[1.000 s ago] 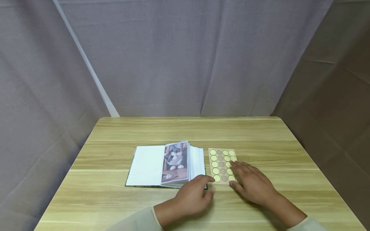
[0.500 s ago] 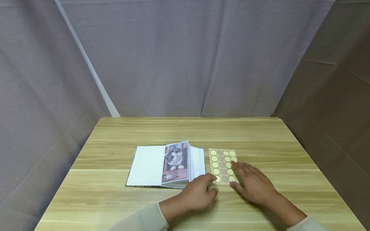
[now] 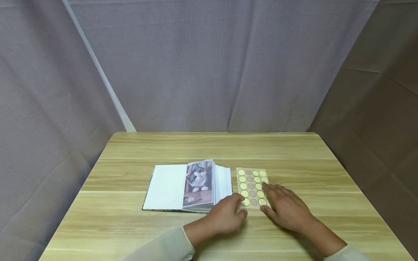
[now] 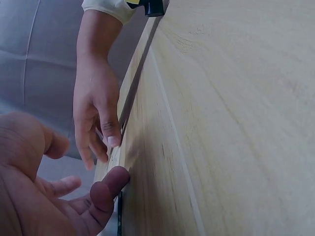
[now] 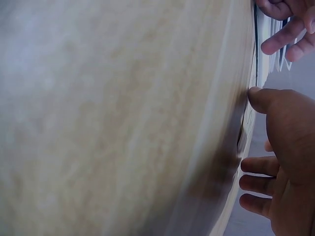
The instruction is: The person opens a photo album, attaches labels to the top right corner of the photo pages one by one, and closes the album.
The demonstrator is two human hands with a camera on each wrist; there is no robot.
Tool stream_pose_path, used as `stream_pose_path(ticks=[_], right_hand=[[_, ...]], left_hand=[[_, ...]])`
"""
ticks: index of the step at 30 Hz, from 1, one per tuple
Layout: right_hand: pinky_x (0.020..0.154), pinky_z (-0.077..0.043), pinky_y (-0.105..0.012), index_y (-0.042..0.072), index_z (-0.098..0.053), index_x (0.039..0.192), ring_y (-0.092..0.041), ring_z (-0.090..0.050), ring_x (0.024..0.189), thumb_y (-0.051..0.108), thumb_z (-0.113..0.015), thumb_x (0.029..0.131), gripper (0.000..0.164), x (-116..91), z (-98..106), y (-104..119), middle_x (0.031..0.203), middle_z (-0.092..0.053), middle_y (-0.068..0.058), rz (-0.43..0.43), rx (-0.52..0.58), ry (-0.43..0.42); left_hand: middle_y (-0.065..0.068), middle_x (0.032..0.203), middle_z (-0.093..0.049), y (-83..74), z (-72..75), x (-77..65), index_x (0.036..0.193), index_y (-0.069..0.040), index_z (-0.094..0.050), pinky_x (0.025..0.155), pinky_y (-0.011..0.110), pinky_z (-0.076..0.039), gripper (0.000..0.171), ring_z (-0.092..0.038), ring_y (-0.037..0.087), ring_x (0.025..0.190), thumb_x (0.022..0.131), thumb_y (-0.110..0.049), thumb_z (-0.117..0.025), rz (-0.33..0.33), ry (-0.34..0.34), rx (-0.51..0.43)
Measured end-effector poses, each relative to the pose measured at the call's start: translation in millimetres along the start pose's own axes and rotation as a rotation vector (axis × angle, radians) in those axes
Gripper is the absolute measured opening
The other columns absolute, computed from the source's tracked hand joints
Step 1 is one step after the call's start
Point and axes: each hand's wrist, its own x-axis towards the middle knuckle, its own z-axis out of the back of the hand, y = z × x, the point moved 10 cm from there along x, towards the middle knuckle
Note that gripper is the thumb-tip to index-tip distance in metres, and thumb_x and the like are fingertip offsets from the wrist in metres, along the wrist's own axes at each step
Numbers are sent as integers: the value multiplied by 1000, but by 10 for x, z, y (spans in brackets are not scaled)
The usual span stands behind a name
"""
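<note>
An open photo book point(image 3: 187, 186) lies on the wooden table point(image 3: 209, 146), and one of its pages shows a cat. Just right of it lies a tan sticker sheet point(image 3: 250, 185) with rows of yellow-green round stickers. My right hand point(image 3: 272, 197) rests flat on the sheet's near right part, with its fingers spread. My left hand point(image 3: 240, 211) lies with loosely bent fingers at the sheet's near left corner, beside the book's near right corner. In the left wrist view its thumb point(image 4: 110, 184) touches the table surface and nothing is held.
Grey cloth hangs behind the table and on both sides. Bare wood stretches beyond the book to the far edge and along the table's left and right sides.
My left hand has slid a little to the right, from the book's near corner toward the sticker sheet's near left corner. The right hand, book and sheet have stayed put.
</note>
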Motion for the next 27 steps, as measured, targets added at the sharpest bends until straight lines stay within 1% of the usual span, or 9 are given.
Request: stream_pose_path(ticks=[5,12,18,23,25,27], right_hand=[[106,-41,-59,-1,-46,151,-43,-53,130,41,-71,95,74,-1,-3,-10,140,-58,-22,-10,7,13],[104,-43,-59,0,-46,151,-41,-56,127,41,-73,94,76,0,6,-13,139,-60,-20,-26,18,6],[103,-44,-59,0,-45,152,-42,-57,125,40,-74,93,77,10,4,-28,137,-61,-21,-44,25,14],[101,-46,-58,-1,-46,151,-41,-60,121,39,-76,92,77,14,12,-33,133,-63,-21,-50,31,6],[100,-47,-57,-1,-46,150,-40,-61,120,39,-76,92,77,11,18,-30,131,-64,-22,-52,31,1],[99,-47,-57,0,-47,150,-40,-62,118,39,-76,91,77,6,22,-28,129,-65,-21,-54,30,0]], left_hand=[[9,128,-66,-14,-8,14,134,-7,-60,102,39,-48,42,-60,21,122,97,-27,-64,16,1,1],[14,122,-67,-25,-8,29,133,-5,-58,98,38,-50,44,-63,24,117,96,-27,-65,28,1,17],[15,122,-67,-24,-11,34,135,-4,-55,98,38,-50,47,-63,24,116,94,-26,-66,28,-6,-12],[19,124,-67,-36,-5,30,140,0,-49,100,39,-50,56,-64,28,117,93,-25,-67,42,-31,-29],[21,124,-67,-35,-6,30,142,1,-46,101,39,-49,60,-64,30,118,92,-23,-68,56,-42,-54],[22,122,-68,-26,-14,38,142,4,-44,102,40,-48,62,-63,31,118,91,-21,-69,62,-56,-106]])
